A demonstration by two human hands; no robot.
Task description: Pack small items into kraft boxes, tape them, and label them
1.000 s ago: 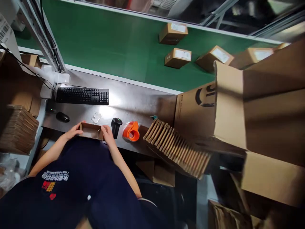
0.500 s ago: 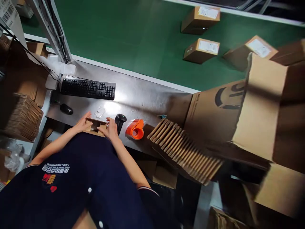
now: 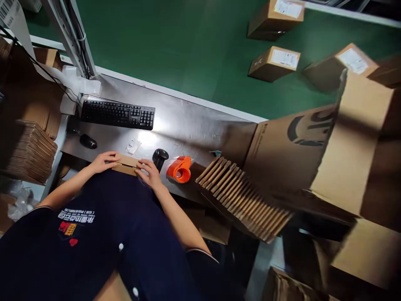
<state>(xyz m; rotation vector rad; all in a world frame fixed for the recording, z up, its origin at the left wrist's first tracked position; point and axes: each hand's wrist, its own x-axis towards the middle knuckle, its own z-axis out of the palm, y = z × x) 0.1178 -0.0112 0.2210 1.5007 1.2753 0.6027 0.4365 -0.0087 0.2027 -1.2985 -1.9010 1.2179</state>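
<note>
Left hand [image 3: 105,162] and right hand [image 3: 151,173] grip opposite ends of a small cardboard box [image 3: 125,163] — near edge of the tabletop [image 3: 194,117], by the shirt [image 3: 150,221]. Probably light, stiffish, not slippery — flaps [image 3: 129,159] may buckle, so best held at the ends.

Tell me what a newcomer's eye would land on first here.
Probably the orange tape dispenser, bright on the metal table beside the black scanner. Next, the big open carton at right and the broad green surface beyond the table. Then the small cardboard box between the left hand and right hand.
</note>
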